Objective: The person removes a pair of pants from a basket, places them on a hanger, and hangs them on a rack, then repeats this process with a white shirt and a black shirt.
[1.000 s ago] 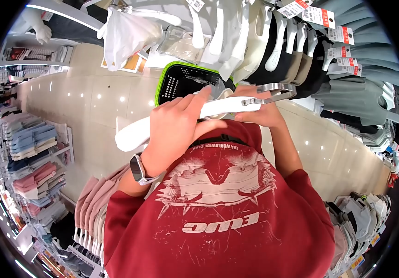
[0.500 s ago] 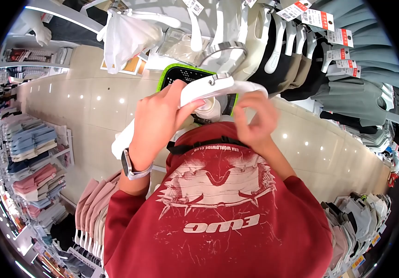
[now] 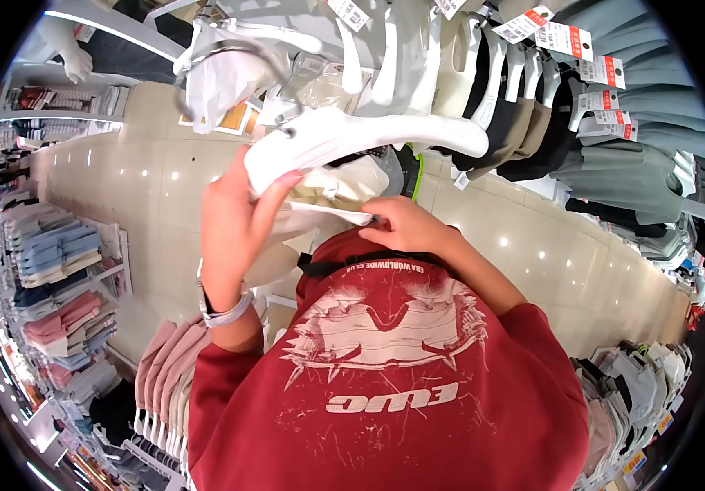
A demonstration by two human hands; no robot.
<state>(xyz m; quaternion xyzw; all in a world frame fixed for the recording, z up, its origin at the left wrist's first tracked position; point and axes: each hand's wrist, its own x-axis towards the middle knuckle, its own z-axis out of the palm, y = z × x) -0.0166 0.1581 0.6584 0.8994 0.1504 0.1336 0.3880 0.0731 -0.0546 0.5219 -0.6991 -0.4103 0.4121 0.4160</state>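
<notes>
A white hanger lies across the front of my chest, its blurred metal hook swung up to the left. My left hand, with a watch on the wrist, is closed around the hanger's middle. Cream fabric hangs below the hanger, between my hands. My right hand pinches an edge of the pale garment close to my red shirt. Behind the hanger, a black basket with a green rim is mostly hidden.
White hangers and garments with price tags hang along the far side. A white plastic bag hangs at the upper left. Folded clothes fill shelves at the left. Pink garments hang at the lower left; more clothes are at the lower right.
My left hand has moved left and the hanger has turned, its hook swinging from right to upper left. My right hand let go of the hanger's hook end and now pinches the fabric.
</notes>
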